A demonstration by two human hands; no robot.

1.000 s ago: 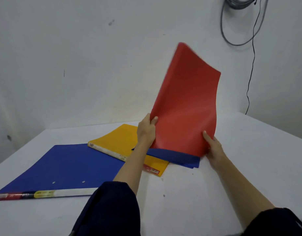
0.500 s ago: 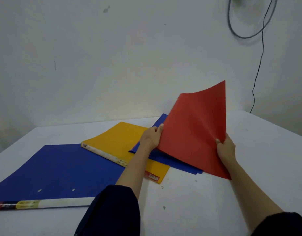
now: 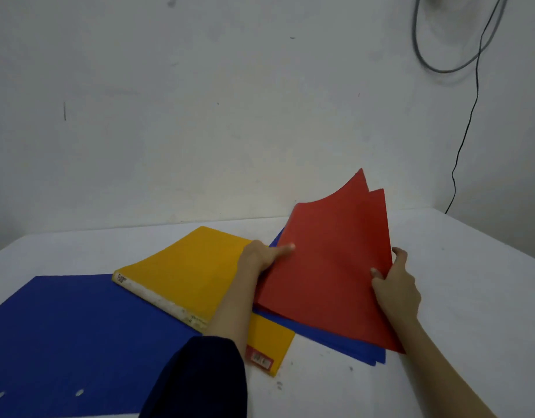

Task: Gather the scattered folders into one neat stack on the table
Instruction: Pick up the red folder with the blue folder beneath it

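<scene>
The left hand (image 3: 260, 256) grips the left edge of the red folder (image 3: 329, 267), thumb laid on its upper face and fingers seemingly tucked beneath; the right hand (image 3: 394, 282) is closed on the folder's right edge, fingertips curled over the rim. The red folder is held tilted, its near edge low and touching the thin blue folder (image 3: 335, 339) under it, its far corners lifted and curling; the cover bows between the hands and two leaves splay apart at the top, so it looks light, thin and floppy, and probably slick. A grip on both side edges, nearer the spine than the loose corners, should keep the leaves together. Left of the red folder lies the yellow folder (image 3: 194, 276), stiffer to judge by its flat face and labelled spine, partly under the thin blue one, though the overlap is hard to read; further left of the red folder a large blue binder (image 3: 64, 333) lies flat on the desk (image 3: 471, 297), likely the heaviest and best taken by its spine.
</scene>
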